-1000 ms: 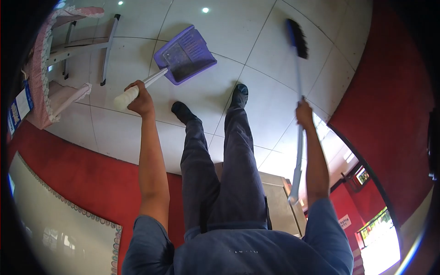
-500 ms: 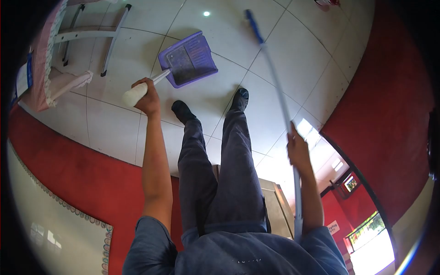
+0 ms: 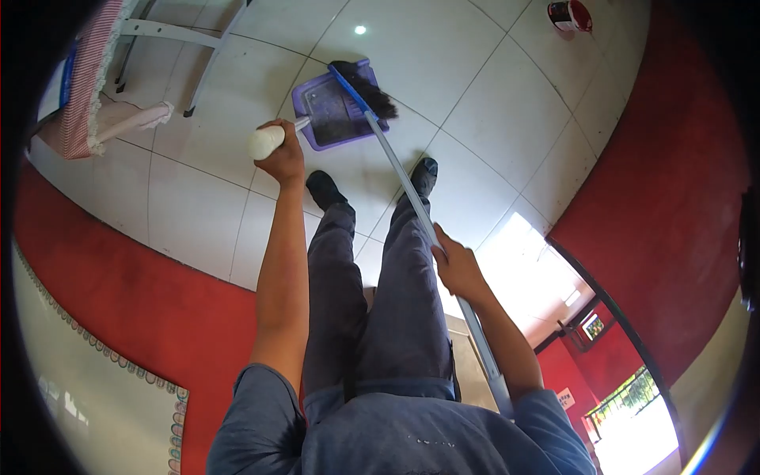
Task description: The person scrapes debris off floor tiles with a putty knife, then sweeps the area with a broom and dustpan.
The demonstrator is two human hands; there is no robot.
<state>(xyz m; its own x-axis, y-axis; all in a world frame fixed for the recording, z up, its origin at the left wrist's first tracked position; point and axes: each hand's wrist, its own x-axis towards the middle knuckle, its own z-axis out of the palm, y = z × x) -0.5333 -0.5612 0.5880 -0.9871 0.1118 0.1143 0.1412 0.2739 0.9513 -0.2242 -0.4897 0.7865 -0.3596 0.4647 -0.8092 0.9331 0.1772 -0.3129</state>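
My left hand (image 3: 285, 152) is wrapped round the pale handle of a purple dustpan (image 3: 324, 127), whose pan rests on the tiled floor just beyond my feet. In my right hand (image 3: 459, 269) is the long grey stick of a broom (image 3: 404, 176), which slants from beside my right arm up to the dustpan. The broom's blue head and dark bristles lie over the dustpan's far right edge, covering part of it. Whether any dirt is in the pan I cannot make out.
A metal-legged stand (image 3: 170, 33) and furniture with a pink checked cloth (image 3: 95, 95) are at the upper left. A red-and-white bucket (image 3: 570, 16) stands at the far right. Red walls (image 3: 665, 142) curve along both sides, with a bright doorway at lower right.
The broom head has swung from the floor at the right onto the dustpan's edge. My right hand has moved left. The dustpan and left hand appear slightly farther right in view.
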